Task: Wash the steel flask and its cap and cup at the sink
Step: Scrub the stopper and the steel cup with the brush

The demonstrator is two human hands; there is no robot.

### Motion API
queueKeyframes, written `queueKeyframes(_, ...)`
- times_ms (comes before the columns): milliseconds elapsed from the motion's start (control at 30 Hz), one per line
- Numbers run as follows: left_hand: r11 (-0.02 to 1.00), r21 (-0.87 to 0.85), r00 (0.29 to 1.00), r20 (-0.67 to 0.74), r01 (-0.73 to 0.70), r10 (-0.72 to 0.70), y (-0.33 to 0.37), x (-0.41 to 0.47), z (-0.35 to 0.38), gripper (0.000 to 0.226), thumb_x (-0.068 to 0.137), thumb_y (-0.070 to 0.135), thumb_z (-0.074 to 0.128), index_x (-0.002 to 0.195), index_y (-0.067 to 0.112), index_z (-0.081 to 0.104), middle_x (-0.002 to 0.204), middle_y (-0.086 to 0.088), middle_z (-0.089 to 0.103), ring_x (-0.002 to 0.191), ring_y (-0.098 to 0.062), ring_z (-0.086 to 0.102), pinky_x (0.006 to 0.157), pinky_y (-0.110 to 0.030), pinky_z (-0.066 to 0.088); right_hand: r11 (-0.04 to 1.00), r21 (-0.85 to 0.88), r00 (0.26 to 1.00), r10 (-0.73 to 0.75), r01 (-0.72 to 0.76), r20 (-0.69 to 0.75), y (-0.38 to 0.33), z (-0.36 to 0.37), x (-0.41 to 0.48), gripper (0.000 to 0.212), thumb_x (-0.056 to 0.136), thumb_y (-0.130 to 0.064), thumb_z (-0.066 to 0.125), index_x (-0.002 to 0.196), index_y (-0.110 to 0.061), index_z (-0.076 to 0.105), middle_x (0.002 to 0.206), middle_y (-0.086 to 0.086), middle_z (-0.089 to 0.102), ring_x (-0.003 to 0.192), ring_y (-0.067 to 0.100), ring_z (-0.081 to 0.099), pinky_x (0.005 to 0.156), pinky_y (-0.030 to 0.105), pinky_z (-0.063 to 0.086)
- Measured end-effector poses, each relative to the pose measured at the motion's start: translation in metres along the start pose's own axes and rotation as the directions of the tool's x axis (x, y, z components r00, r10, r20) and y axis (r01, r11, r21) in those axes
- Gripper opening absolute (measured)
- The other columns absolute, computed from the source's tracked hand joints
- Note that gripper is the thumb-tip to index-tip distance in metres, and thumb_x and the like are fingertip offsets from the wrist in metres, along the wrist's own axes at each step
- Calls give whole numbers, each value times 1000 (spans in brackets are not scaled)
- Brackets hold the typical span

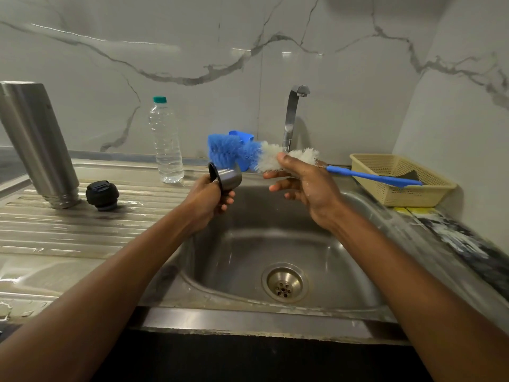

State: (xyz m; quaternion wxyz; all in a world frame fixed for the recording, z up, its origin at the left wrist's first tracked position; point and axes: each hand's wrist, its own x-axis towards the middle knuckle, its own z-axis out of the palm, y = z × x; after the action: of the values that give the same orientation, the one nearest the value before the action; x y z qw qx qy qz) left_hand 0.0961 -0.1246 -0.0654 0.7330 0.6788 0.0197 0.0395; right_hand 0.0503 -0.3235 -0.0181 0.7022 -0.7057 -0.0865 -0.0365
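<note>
Wall (344, 37): grey-veined marble panels behind and to the right of the sink.
Sink (344, 255): steel basin, seen from above, with a round drain (284, 283) in its floor; both forearms reach over it.
Draining board (82, 230): ribbed steel surface left of the basin, wet in places.
Flask (38, 144): steel body standing mouth-down on the draining board at far left, its threaded neck on the ribs.
Tap (292, 117): chrome spout rising behind the basin.
Basket (396, 188): beige perforated tray on the counter at right, with a dark item inside that cannot be identified.
Water bottle (166, 142): clear plastic with a green lid, upright at the back of the draining board.
Bottle brush (264, 158): blue and white bristles and a blue handle extending right over the basket; its blue tip is at the cup's mouth.
Right hand (305, 186): thumb and index finger pinch the white bristle section; the remaining fingers are spread loose.
Left hand (209, 199): clasped around the cup, above the basin's back left corner.
Cap (102, 195): black stopper resting on the draining board just right of the flask.
Cup (227, 177): small steel cup with a black rim, tipped on its side.
</note>
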Motion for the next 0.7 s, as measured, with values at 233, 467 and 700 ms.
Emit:
queueKeyframes(233,979,183,996,-8,-90,93,-2,0,-10,15,103,4,52,115,8,59,94,-13,67,67,-13,61,43,-17,46,1000,-22,1000,5,-5,-10,2,3,-4,21,101,-38,58,106,-21,70,96,1,79,69,12,70,64,25,46)
queueKeyframes(467,992,110,997,-17,-69,71,-2,6,-2,31,104,1,36,127,17,50,67,-4,54,42,-3,41,36,-16,33,1000,1,1000,-14,14,8,-4,0,-2,24,100,-37,58,110,-19,70,97,4,79,70,12,69,66,27,45)
queueKeyframes(700,971,-196,985,131,133,-109,3,6,-8,37,99,-5,23,103,13,55,54,3,42,35,-1,33,29,-12,21,1000,-12,1000,-11,11,2,-1,2,-2,28,101,-43,57,115,-22,69,100,-1,79,73,12,70,67,27,46)
